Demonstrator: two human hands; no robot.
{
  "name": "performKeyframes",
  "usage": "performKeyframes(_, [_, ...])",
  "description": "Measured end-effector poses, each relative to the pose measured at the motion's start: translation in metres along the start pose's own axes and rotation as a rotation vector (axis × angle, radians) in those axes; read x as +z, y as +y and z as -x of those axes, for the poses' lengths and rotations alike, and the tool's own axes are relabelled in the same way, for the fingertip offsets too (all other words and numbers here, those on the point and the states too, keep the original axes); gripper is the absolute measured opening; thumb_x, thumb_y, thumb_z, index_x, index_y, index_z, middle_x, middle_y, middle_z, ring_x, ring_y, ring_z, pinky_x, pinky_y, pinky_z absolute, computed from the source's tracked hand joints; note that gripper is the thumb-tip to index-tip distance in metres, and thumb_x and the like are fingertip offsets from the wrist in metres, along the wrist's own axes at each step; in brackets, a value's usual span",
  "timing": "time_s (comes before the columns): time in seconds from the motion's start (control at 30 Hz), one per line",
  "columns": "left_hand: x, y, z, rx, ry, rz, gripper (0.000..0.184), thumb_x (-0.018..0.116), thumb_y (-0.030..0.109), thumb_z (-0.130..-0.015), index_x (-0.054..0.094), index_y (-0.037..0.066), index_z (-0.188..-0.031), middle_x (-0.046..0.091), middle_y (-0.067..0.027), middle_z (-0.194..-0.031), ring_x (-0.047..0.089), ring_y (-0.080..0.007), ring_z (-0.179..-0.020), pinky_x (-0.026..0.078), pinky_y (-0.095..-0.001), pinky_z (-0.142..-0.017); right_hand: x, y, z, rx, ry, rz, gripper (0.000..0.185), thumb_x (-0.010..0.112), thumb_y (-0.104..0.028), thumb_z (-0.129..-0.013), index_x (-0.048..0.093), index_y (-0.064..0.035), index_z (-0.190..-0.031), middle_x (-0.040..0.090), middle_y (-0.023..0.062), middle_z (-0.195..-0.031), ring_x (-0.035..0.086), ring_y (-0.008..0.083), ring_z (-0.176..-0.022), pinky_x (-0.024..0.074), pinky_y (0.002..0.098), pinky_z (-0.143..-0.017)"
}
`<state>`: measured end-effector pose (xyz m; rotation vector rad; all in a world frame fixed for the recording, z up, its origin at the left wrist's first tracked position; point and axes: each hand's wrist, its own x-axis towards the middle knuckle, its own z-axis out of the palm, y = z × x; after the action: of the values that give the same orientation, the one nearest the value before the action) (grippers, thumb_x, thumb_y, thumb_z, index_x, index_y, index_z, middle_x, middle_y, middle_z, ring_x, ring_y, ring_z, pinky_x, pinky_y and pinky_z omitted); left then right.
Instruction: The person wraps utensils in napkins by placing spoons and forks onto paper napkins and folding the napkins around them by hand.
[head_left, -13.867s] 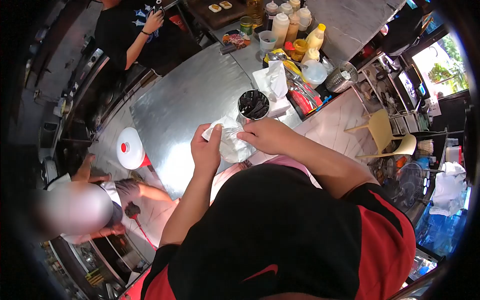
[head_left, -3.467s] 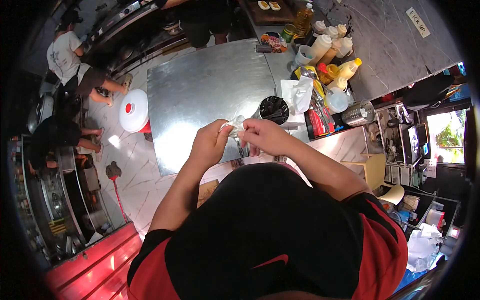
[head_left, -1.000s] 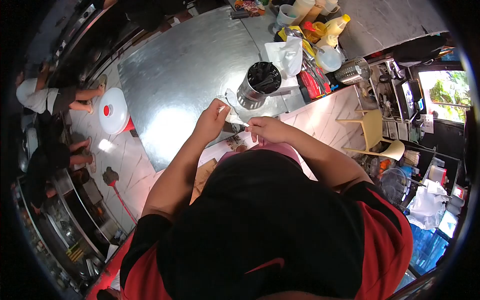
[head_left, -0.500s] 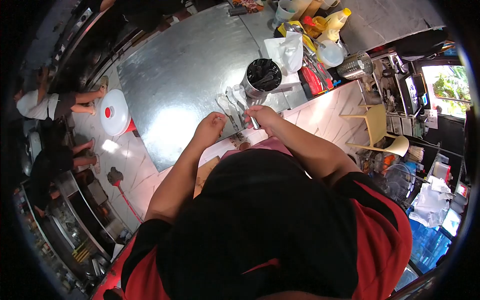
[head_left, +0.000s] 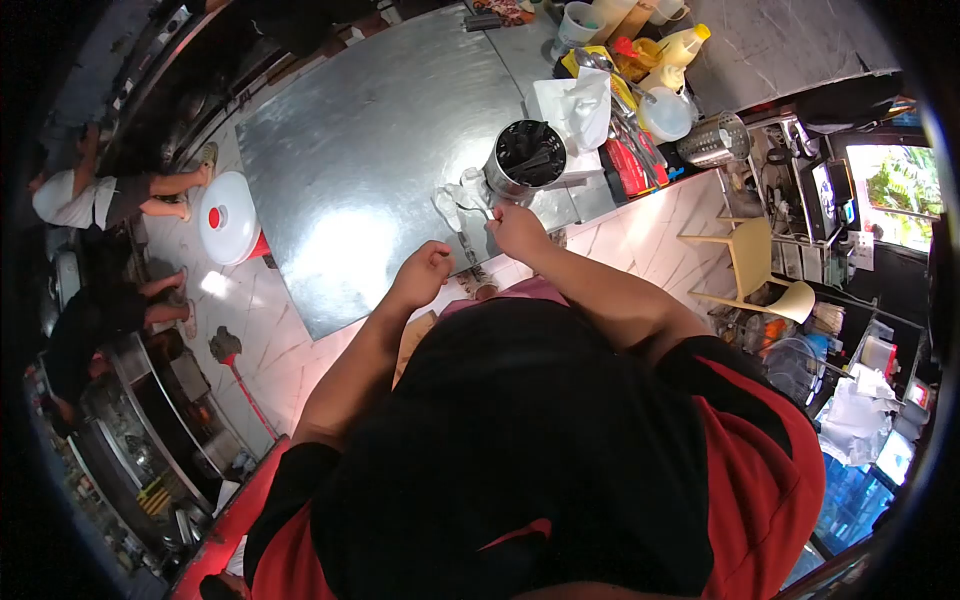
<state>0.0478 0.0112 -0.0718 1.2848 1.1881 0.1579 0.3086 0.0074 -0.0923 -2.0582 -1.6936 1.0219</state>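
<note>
My left hand (head_left: 424, 272) is curled near the front edge of the steel table (head_left: 370, 130); whether anything small is between its fingers is hidden. My right hand (head_left: 517, 232) is closed on the end of a piece of wrapped cutlery (head_left: 478, 206), just in front of the perforated metal holder. Beside it, to the left, another white-wrapped utensil (head_left: 448, 207) lies on the steel. Dark-handled cutlery (head_left: 527, 152) fills the perforated holder (head_left: 512, 183). Behind the holder, to the right, sits a white box with tissue (head_left: 585, 107).
Sauce bottles (head_left: 685, 44), a plastic tub (head_left: 667, 113) and a red box (head_left: 632, 165) stand at the back right. A white lidded container (head_left: 228, 222) is left of the table. People (head_left: 70, 200) are farther left. A yellow chair (head_left: 755, 262) stands right.
The wrapped utensil that I was handling has gone down beside the others on the table, with my right hand still at it. My left hand has drawn back and is apart from my right hand.
</note>
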Motion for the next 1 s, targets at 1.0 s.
performKeyframes(1.0, [0.020,0.215,-0.026,0.362,0.457,-0.278,0.019,0.075,0.014,-0.100,0.073,0.002,-0.115,0.074,-0.0054,-0.095,0.067,-0.0155,-0.081,0.055,-0.0322,-0.074,-0.230,0.094,0.043,-0.109,-0.556,0.116,0.035,0.074,-0.037,-0.098,0.070,-0.0051,-0.112,0.077,0.0165,-0.103,0.074,0.0370,-0.096,0.0573,0.0472,-0.086])
